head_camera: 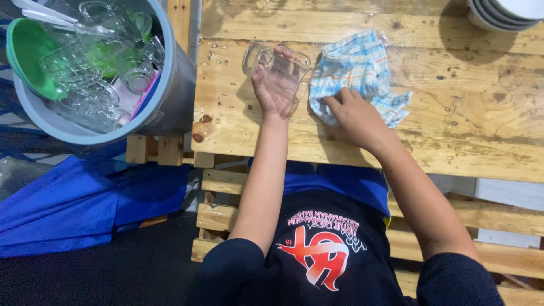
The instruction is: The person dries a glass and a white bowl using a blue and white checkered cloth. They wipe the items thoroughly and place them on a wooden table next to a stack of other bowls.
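left hand (276, 85) grips a clear mug (276, 67) at upper centre of the table (238, 130), lying on its side, long axis left-right, handle upper left; right hand (354, 116) fingers pinch the checked cloth (360, 71) beside it

Stack of white bowls (504, 12) at approx. 1 o'clock is cut off by top and right edges; count can't be told. Grey tub (170, 85) at 10 o'clock is clipped by top and left edges; clear glassware (85, 73) inside is jumbled, pieces not separable. Part of glass mug (266, 59) is covered by left hand (276, 85). Checked cloth (360, 71) is partly hidden under right hand (354, 116).
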